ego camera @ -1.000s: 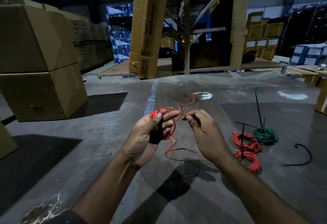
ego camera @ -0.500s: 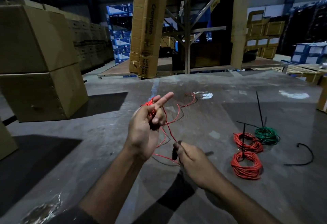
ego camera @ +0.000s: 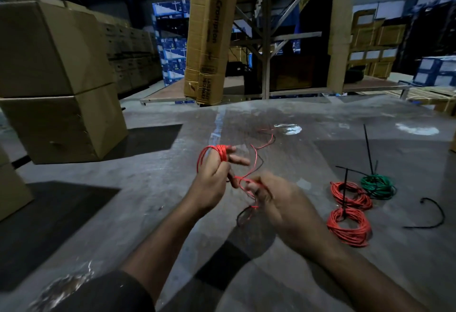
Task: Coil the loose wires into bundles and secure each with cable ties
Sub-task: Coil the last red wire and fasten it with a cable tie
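The right hand [ego camera: 283, 203] is being held nearest, above the concrete floor [ego camera: 148, 200], its fingers blurred but curled in a pinch on the loose red wire [ego camera: 255, 161]. Just beyond, the left hand [ego camera: 214, 176] is being raised with a red coil [ego camera: 218, 151] looped round its curled fingers, while one finger is being kept straight. The wire's free end is being trailed away across the floor. To the right, two red bundles [ego camera: 349, 225] are lying side by side, each crossed by a black cable tie [ego camera: 344, 188], with a green bundle [ego camera: 377, 186] just behind them. A loose black tie [ego camera: 434, 215] is lying farther right. Cardboard boxes [ego camera: 54, 77] are stacked far left.
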The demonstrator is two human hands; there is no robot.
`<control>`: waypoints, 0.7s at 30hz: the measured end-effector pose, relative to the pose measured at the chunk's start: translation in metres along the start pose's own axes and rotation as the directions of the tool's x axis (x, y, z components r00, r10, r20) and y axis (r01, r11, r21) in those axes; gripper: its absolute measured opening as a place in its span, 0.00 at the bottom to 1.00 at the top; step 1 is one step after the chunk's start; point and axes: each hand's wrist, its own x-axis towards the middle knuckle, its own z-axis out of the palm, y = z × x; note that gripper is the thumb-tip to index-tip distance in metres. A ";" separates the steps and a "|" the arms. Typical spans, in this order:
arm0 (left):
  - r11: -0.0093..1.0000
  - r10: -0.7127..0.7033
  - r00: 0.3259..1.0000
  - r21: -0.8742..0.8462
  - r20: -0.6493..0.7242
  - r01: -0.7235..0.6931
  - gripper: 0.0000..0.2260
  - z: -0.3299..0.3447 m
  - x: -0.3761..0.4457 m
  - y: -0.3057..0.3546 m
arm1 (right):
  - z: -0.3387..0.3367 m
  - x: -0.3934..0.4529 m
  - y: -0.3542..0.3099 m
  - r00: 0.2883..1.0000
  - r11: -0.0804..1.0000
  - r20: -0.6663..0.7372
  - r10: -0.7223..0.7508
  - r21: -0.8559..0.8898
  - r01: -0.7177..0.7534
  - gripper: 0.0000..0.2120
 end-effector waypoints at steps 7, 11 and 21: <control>0.950 -0.145 0.942 -0.225 0.303 0.218 0.19 0.002 -0.014 0.017 | -0.021 0.042 0.021 0.950 0.995 -0.302 0.085 0.079 -0.064 0.12; 0.798 -0.105 0.931 -0.529 0.349 0.288 0.09 -0.002 -0.018 0.035 | -0.017 0.053 0.030 0.934 0.984 -0.322 0.152 0.139 -0.112 0.17; 0.320 -0.061 0.977 -0.923 0.205 0.214 0.10 -0.009 -0.009 0.050 | 0.026 0.019 0.041 0.933 0.828 0.173 0.317 0.428 -0.361 0.16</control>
